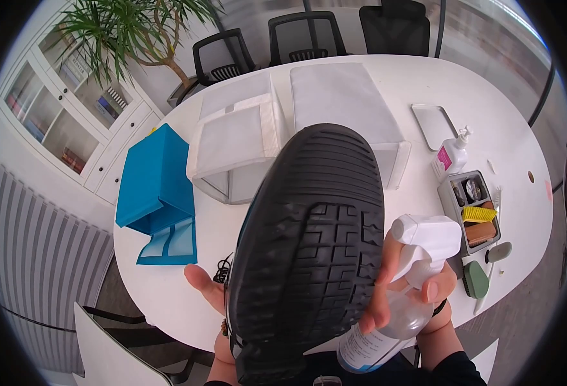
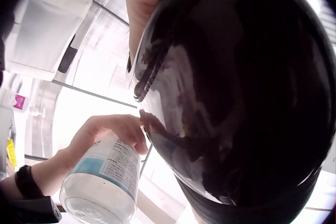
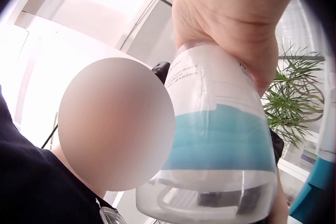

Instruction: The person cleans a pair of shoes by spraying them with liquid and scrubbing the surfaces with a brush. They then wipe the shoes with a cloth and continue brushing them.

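A black shoe (image 1: 309, 257) is held up with its patterned sole facing the head camera; its glossy upper (image 2: 241, 87) fills much of the left wrist view. My left hand (image 1: 211, 293) holds the shoe from behind, thumb out to the left, other fingers hidden. Beside the shoe's right edge, my right hand (image 1: 441, 286) grips a clear spray bottle (image 1: 386, 331) by the neck, below its white trigger head (image 1: 428, 238). In the left wrist view, the right fingers are near or against the shoe; contact is unclear. The bottle's blue band (image 3: 220, 140) shows in the right wrist view.
On the white table (image 1: 512, 161) stand a blue box (image 1: 152, 177), two whitish fabric boxes (image 1: 235, 135) (image 1: 348, 96), a pump bottle (image 1: 450, 154) and a grey organizer (image 1: 449, 199). A green brush (image 1: 475, 279) lies at the right. Chairs (image 1: 306, 35) stand behind.
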Demonstrator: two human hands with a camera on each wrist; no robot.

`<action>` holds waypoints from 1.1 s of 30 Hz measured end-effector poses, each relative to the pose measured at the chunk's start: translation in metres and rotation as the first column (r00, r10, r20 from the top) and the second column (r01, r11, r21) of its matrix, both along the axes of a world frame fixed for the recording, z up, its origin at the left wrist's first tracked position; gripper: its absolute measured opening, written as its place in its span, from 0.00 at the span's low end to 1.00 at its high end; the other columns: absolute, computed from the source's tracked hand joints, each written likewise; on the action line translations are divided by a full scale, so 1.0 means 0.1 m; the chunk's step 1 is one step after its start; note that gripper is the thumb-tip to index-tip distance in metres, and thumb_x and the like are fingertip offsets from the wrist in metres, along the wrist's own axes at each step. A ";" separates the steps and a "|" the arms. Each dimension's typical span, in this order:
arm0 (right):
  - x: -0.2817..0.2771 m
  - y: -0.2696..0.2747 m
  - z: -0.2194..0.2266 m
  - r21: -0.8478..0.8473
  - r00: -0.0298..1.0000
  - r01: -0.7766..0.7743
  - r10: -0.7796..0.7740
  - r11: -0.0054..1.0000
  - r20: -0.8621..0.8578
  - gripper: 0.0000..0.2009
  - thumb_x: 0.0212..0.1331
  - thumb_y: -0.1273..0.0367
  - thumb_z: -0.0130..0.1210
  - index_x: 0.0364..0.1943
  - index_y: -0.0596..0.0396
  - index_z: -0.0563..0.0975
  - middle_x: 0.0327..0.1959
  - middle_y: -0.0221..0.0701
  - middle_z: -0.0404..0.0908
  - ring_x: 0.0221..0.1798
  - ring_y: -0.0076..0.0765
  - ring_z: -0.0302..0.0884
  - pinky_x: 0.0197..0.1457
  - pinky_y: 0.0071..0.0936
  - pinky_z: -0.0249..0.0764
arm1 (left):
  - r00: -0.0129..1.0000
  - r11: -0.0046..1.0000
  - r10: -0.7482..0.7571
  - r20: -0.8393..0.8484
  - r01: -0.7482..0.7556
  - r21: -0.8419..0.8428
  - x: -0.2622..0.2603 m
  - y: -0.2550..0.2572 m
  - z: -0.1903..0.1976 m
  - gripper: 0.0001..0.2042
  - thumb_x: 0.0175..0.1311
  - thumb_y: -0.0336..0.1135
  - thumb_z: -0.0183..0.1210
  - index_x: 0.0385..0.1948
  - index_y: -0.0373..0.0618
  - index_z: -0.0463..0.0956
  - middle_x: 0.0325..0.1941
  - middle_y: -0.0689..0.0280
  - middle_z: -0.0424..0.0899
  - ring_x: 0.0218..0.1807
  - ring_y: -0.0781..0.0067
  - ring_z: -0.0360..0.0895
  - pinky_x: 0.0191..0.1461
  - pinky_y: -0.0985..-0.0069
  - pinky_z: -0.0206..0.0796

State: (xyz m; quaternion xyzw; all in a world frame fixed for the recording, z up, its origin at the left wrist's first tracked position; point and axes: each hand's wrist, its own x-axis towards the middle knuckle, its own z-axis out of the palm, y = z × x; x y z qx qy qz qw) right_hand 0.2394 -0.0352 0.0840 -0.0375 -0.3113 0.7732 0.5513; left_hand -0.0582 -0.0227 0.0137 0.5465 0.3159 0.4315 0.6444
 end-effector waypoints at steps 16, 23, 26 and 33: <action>-0.01 -0.02 -0.02 -0.025 1.000 0.013 -0.013 1.000 -0.013 0.28 0.49 0.66 0.65 0.49 0.79 0.75 0.29 0.54 0.82 0.34 0.55 0.85 0.43 0.46 0.82 | 0.999 1.000 -0.002 -0.049 0.003 0.029 0.04 -0.05 0.02 0.35 0.65 0.50 0.65 0.68 0.36 0.67 0.65 0.56 0.75 0.66 0.54 0.73 0.74 0.67 0.60; 0.01 0.01 -0.01 0.005 1.000 0.010 -0.010 1.000 0.000 0.27 0.49 0.66 0.64 0.49 0.78 0.75 0.29 0.54 0.82 0.33 0.55 0.84 0.42 0.46 0.82 | 0.998 0.999 -0.002 -0.068 0.005 0.044 0.06 -0.06 0.03 0.35 0.65 0.50 0.65 0.68 0.36 0.67 0.65 0.56 0.75 0.66 0.54 0.72 0.74 0.67 0.60; 0.02 0.01 0.01 0.007 1.000 -0.006 0.006 1.000 0.005 0.27 0.49 0.66 0.64 0.49 0.78 0.75 0.29 0.54 0.82 0.34 0.55 0.85 0.43 0.46 0.82 | 0.997 0.999 -0.003 -0.077 0.007 0.050 0.07 -0.07 0.04 0.35 0.65 0.50 0.65 0.68 0.36 0.67 0.65 0.56 0.75 0.66 0.54 0.72 0.74 0.67 0.59; 0.01 0.02 0.00 0.007 1.000 -0.006 0.006 1.000 -0.007 0.28 0.48 0.65 0.65 0.49 0.77 0.76 0.28 0.54 0.82 0.33 0.54 0.85 0.43 0.45 0.81 | 0.995 0.998 -0.004 -0.099 0.011 0.063 0.08 -0.11 0.07 0.35 0.65 0.49 0.66 0.68 0.36 0.67 0.65 0.56 0.75 0.67 0.54 0.72 0.74 0.67 0.59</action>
